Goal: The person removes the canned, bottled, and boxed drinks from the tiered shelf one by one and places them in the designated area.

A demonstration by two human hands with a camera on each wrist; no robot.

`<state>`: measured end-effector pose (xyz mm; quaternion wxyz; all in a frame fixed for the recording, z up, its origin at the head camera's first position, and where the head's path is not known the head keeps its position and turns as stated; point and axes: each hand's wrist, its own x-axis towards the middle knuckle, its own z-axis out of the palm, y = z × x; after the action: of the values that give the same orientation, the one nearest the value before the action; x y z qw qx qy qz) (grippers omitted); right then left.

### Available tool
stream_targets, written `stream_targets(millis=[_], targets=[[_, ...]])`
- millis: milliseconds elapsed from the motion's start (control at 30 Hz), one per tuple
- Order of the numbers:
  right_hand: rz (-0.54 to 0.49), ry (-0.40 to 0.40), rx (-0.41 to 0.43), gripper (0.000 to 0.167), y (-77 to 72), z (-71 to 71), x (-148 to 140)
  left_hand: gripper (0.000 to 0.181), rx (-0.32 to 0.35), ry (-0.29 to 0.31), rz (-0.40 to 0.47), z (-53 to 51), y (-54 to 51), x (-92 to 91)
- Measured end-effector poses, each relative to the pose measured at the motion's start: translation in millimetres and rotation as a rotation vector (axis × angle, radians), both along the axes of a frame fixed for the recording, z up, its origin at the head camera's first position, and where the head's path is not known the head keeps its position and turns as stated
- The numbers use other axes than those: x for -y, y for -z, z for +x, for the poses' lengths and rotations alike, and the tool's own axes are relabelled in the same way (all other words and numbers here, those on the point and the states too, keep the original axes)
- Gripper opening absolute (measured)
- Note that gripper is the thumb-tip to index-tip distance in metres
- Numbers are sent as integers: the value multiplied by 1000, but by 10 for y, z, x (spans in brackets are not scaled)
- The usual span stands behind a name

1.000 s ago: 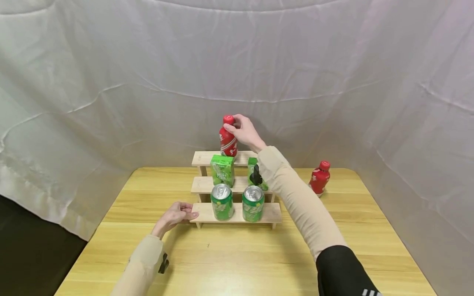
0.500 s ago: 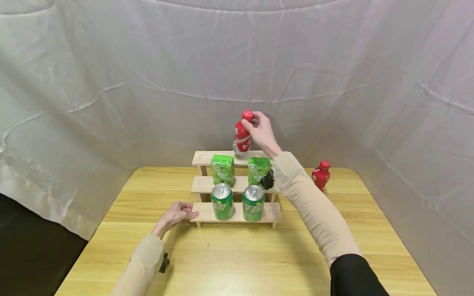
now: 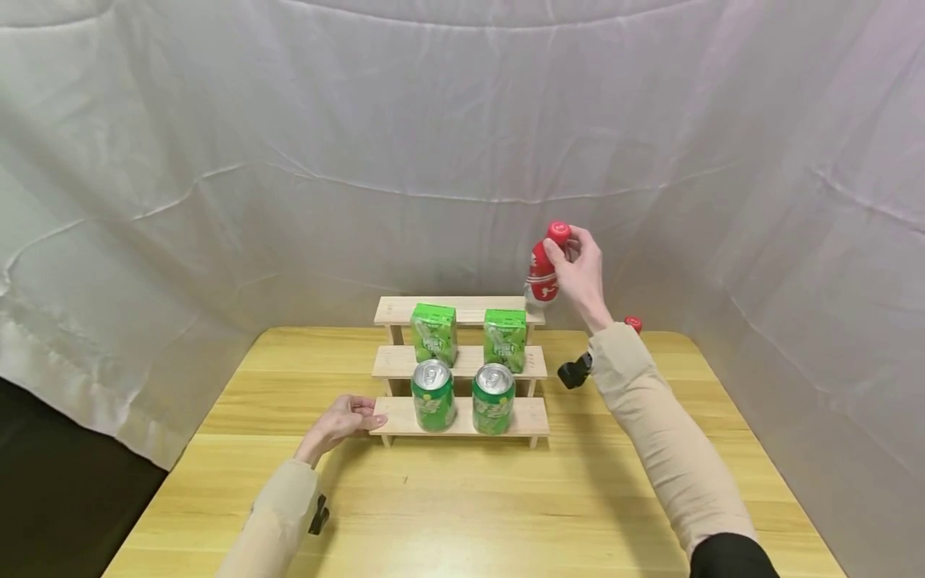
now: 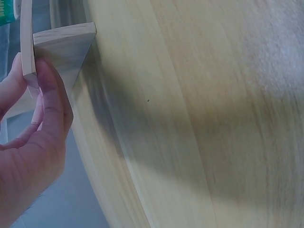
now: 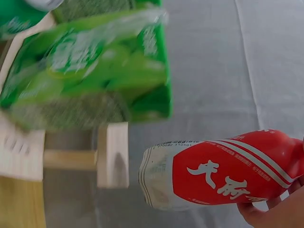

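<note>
Pinching a tilted, red-labelled plastic bottle (image 3: 542,281) right of frame centre is the right hand (image 3: 584,271); the left hand (image 3: 342,419) is pinching a tiered pale-wood stand (image 3: 531,416).

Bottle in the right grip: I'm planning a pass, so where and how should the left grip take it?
Probably round the lower half of the bottle, coming from the person's left: the right grip pinches it near the cap, leaving the wider lower part bare, and its base slants leftward.
</note>
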<state>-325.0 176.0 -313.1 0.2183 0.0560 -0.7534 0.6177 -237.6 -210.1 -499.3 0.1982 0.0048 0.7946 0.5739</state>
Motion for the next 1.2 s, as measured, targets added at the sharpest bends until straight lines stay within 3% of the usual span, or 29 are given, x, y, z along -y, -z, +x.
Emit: stream_targets(millis=[400,733,967,1200], targets=[[-38,68,104,48,282,81,-328,57,1,-36,-19,-5,2,-12],[-46,110,230,50,738,44,-509,56,-5,-32,-15,16,21,-29],[4,107,300,51,1066,33,-579,57,1,-43,-25,17,12,-35],[83,109,353,53,1273,18,-616,58,-12,-27,-28,28,4,-27]])
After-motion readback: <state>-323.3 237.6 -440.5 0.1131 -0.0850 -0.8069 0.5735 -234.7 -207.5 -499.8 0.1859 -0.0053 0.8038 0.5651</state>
